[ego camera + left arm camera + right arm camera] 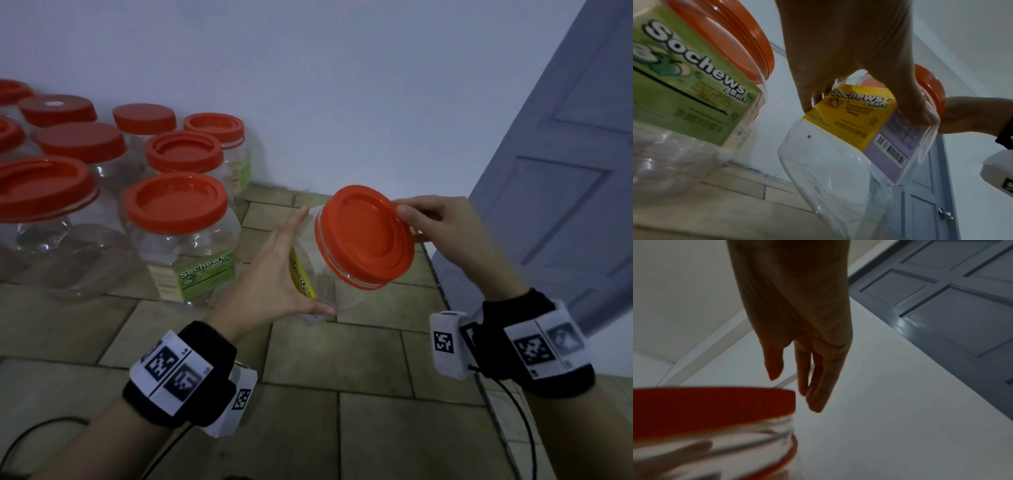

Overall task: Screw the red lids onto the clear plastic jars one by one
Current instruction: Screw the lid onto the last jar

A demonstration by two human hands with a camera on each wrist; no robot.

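A clear jar with a yellow label is tilted in the air, and its red lid faces me. My left hand grips the jar's side, fingers over the far face and thumb under the base. In the left wrist view the same hand curls round the jar just below the lid. My right hand is at the lid's upper right rim. In the right wrist view its fingers hang fairly straight beside the lid, with a thin gap showing.
Several clear jars with red lids stand at the left by the wall, the nearest a green-labelled one. A tiled surface lies below my hands. Its right edge runs beside a blue-grey door. Cables trail from both wristbands.
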